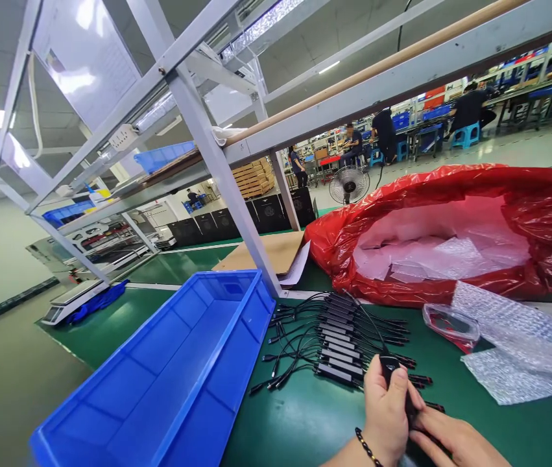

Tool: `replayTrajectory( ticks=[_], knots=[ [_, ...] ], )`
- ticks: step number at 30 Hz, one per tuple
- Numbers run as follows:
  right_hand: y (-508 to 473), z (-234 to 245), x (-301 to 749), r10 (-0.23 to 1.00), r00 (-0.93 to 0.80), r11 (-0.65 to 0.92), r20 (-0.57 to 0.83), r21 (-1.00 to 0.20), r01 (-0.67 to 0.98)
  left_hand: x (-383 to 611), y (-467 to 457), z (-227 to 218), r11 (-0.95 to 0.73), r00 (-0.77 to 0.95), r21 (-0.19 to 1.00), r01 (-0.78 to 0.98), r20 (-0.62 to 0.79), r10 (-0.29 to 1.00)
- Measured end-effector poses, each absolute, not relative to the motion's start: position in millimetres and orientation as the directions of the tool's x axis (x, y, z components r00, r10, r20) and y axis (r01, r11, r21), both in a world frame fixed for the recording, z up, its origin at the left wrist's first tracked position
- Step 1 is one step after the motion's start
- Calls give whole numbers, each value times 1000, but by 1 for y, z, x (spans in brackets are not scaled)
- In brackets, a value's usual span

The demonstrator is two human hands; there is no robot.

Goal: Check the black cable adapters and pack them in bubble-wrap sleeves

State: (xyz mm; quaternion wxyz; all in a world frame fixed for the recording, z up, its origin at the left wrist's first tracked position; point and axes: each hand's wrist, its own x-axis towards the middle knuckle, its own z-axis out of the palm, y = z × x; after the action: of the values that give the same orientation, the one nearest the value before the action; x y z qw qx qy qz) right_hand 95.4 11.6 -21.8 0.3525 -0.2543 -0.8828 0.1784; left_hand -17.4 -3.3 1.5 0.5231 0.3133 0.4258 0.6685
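My left hand (388, 405) is closed around a black cable adapter (390, 365), its thumb lying along the adapter's face. A thin black cable runs up from the adapter's top end. From the right, my right hand (455, 440) grips the adapter's lower end with bent fingers; that end is mostly covered by both hands. Just beyond my hands, a row of grey-and-black cable adapters (340, 344) lies side by side on the green bench (285, 428). Their black leads spread out to the left and right.
A large blue bin (178, 363) stands at the left. Behind the adapters is a red plastic bag (348, 243) holding bubble-wrap pouches. More bubble wrap (514, 350) and a clear tape-like ring (451, 326) lie at right. A metal post (231, 194) rises behind the bin.
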Motion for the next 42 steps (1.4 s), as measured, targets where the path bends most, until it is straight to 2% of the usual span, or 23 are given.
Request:
replayTrajectory(
  ticks=[2, 7, 9, 13, 18, 21, 24, 26, 29, 31, 33, 37, 39, 42],
  knots=[
    [16, -22, 100, 468, -699, 874, 541, -399, 276, -18, -2, 1, -88, -239, 919, -384, -7, 971],
    [29, -17, 115, 416, -676, 909, 608, -290, 299, -18, -4, 4, -25, -176, 971, -238, -18, 984],
    [34, -16, 121, 423, -668, 906, 612, -285, 312, -18, -5, 3, 15, -135, 987, -159, -37, 990],
    [44, -17, 133, 481, -635, 876, 604, -311, 368, -15, -6, -1, 201, 18, 971, -128, -200, 980],
    [51, -16, 142, 543, -582, 838, 606, -342, 425, -13, -5, -1, 239, 43, 971, -12, -238, 970],
    [51, -10, 141, 533, -560, 842, 635, -334, 423, -11, -5, -1, 264, 67, 963, -50, -260, 963],
    [47, -4, 136, 527, -531, 846, 664, -348, 405, -9, -5, -3, 291, 107, 941, -173, -276, 955],
    [44, 0, 134, 558, -493, 824, 667, -377, 423, -8, -4, -3, 301, 111, 926, -229, -282, 953],
    [39, 3, 132, 627, -426, 770, 652, -433, 470, -9, -4, -1, 283, 84, 933, -224, -271, 959],
    [36, 4, 131, 705, -403, 707, 584, -533, 465, -10, -5, 2, 263, 79, 945, -197, -252, 965],
    [34, 5, 129, 801, -378, 595, 464, -682, 425, -11, -5, 4, 245, 74, 954, -174, -235, 969],
    [32, 4, 126, 914, -379, 253, 142, -932, 261, -10, -6, 3, 191, 91, 959, -207, -176, 980],
    [31, 2, 124, 913, -407, 43, -14, -991, 129, -9, -6, -1, 161, 140, 945, -286, -125, 982],
    [31, -2, 121, 879, -445, -218, -172, -974, -54, -8, -4, -8, 147, 223, 909, -391, -62, 973]
  ],
)
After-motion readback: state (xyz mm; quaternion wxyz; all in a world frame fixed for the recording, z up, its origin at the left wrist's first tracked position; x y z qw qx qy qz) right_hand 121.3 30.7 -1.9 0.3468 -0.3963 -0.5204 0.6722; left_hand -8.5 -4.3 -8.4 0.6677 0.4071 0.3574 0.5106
